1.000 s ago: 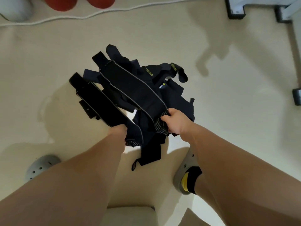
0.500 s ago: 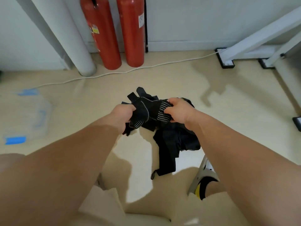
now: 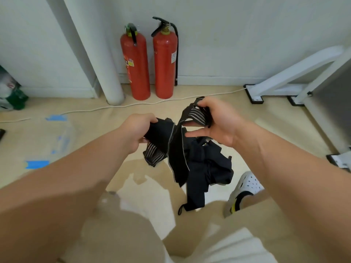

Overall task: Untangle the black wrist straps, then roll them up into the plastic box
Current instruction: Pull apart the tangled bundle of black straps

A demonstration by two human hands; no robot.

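The left hand (image 3: 138,130) clenches a black fold; the right hand (image 3: 218,123) pinches a striped end, lower fingers (image 3: 197,133) loose. The wrist straps (image 3: 191,164) dangle tangled between them, over the floor's (image 3: 269,133) middle. Better to draw that end out slowly, shaking loops free.

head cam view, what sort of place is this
Probably a workroom or lab corner rather than a home, though I can't be sure. Two red fire extinguishers stand against the wall, a white metal frame with black feet sits at right, and blue tape marks the beige floor.
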